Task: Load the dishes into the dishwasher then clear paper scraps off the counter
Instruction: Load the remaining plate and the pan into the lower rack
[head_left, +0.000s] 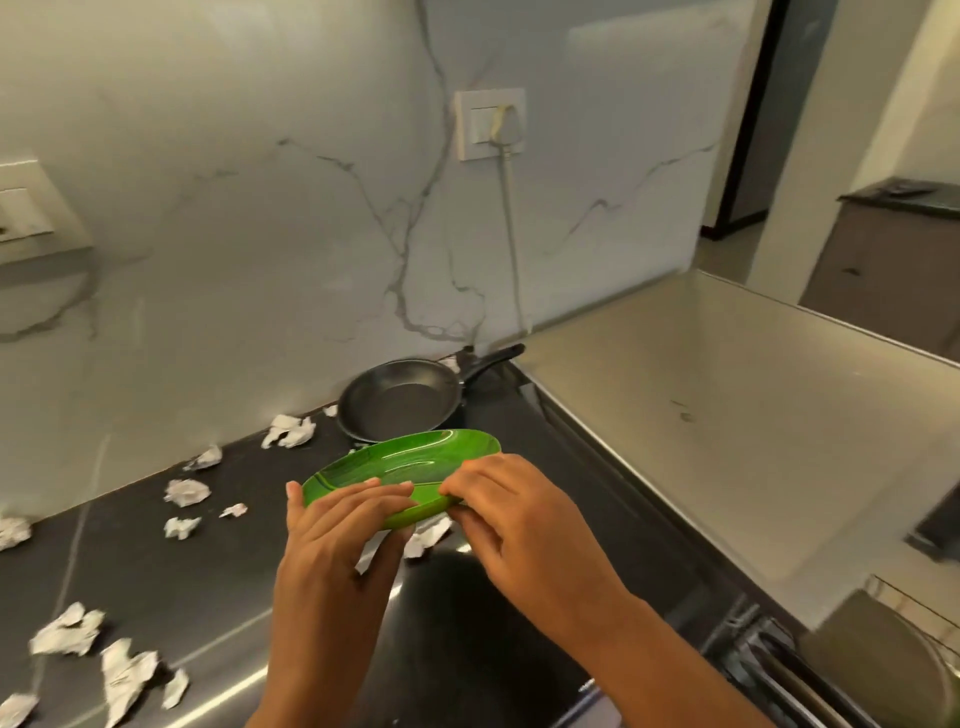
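Note:
A green plate (400, 465) is held tilted above the dark counter (218, 582), in the middle of the view. My left hand (337, 530) grips its near left rim, fingers on top. My right hand (514, 504) pinches the near right rim. Behind the plate a black frying pan (400, 402) sits on the counter by the marble wall, handle pointing right. Several crumpled paper scraps (187, 491) lie scattered over the counter's left side, with one scrap (426, 538) under the plate.
A steel worktop (727, 415) stands higher on the right. A chrome handle and a dark opening (779, 660) show at the bottom right, partly cut off. A wall socket with a cable (491, 124) hangs above the pan.

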